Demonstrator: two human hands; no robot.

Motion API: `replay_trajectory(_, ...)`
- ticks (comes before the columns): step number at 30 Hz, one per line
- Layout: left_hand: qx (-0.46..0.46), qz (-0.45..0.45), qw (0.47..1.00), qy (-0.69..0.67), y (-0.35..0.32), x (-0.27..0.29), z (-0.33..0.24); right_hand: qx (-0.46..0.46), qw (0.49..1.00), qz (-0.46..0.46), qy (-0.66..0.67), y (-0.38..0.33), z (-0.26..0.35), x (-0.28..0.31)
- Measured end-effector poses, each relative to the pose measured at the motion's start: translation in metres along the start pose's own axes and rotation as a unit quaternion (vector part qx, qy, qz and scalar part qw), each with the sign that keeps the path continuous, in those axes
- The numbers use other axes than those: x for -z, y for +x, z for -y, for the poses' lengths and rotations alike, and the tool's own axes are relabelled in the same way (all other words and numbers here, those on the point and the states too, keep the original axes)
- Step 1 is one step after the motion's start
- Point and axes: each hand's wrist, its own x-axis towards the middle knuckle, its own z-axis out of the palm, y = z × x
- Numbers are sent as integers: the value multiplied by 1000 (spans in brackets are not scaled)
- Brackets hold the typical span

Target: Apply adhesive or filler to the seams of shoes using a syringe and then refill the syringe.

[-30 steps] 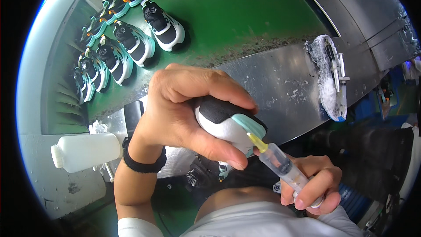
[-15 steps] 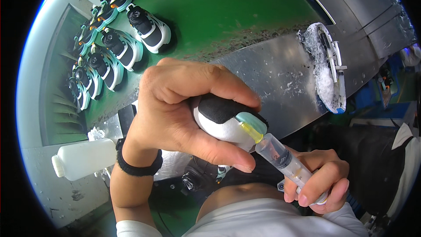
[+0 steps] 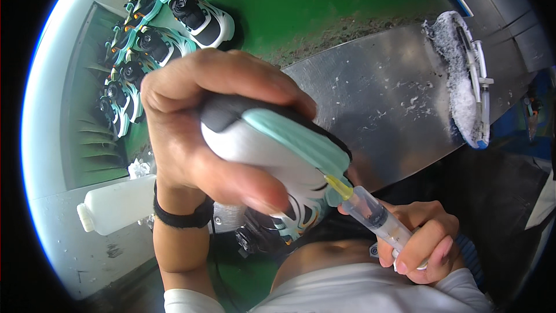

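My left hand is wrapped round a sneaker, its sole edge turned up toward me. The sole is white, with teal and black parts; the upper shows lower down, patterned in white, teal and orange. A clear plastic syringe with a yellow tapered tip is gripped in my right hand. That tip meets the sneaker's side at the teal and white border; whether it touches or hovers just off, I cannot tell. Motion blurs my left fingers and part of the shoe.
Several similar sneakers stand on a green surface at the far left. A white plastic bottle lies by my left wrist. Right of the metal table, a frothy white, elongated holder carries thin white tools.
My left hand and the sneaker have come left and closer, and the shoe has turned to show more of its side. The syringe tip is now farther along the sole edge.
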Motion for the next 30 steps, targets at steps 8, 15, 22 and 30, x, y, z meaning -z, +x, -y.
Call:
replay_trajectory(8,39,-26,999,-20,-22,21,19,-27,999,-1,45,4,-28,9)
replay_trajectory(15,97,-181,976,-71,-28,20,22,-25,999,-18,-10,6,-33,10)
replay_trajectory(22,148,-247,957,21,-30,14,18,-53,999,-7,-1,0,-37,16)
replay_trajectory(30,214,-242,942,92,-36,30,32,-26,997,-55,42,-34,-52,23)
